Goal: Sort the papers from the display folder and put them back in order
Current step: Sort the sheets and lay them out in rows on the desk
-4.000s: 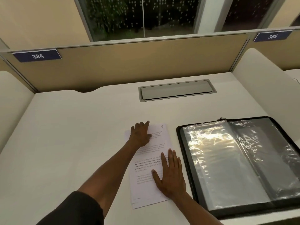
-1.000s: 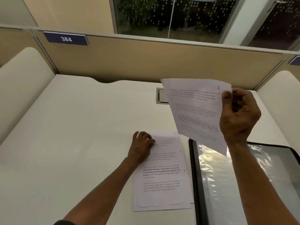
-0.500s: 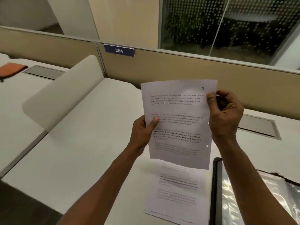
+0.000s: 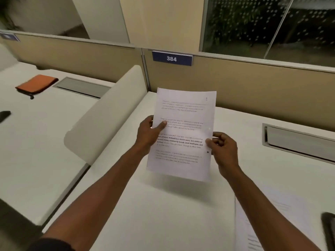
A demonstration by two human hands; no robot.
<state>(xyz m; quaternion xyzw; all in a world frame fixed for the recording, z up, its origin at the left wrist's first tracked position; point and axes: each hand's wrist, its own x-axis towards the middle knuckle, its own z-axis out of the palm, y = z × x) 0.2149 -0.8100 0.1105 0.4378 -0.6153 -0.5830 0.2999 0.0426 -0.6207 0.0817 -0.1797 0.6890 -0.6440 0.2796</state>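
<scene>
A printed white sheet (image 4: 184, 115) marked 1 in its top right corner hangs in the air over the left part of the desk. My left hand (image 4: 149, 134) grips its left edge, thumb on the text. My right hand (image 4: 223, 149) pinches its right edge lower down. The rest of the papers (image 4: 268, 223) lie flat on the desk at the lower right. Only a dark corner of the display folder (image 4: 329, 227) shows at the right edge.
A white curved divider (image 4: 107, 113) separates this desk from the neighbouring one on the left, where an orange pouch (image 4: 37, 85) lies. A grey cable flap (image 4: 299, 142) is set into the desk at the right. A beige partition with the sign 384 (image 4: 171, 58) closes the back.
The view has swung left, so the sheet now hangs over the desk's left part. My right hand has slid from the sheet's top right corner down its right edge. My left hand still holds the left edge.
</scene>
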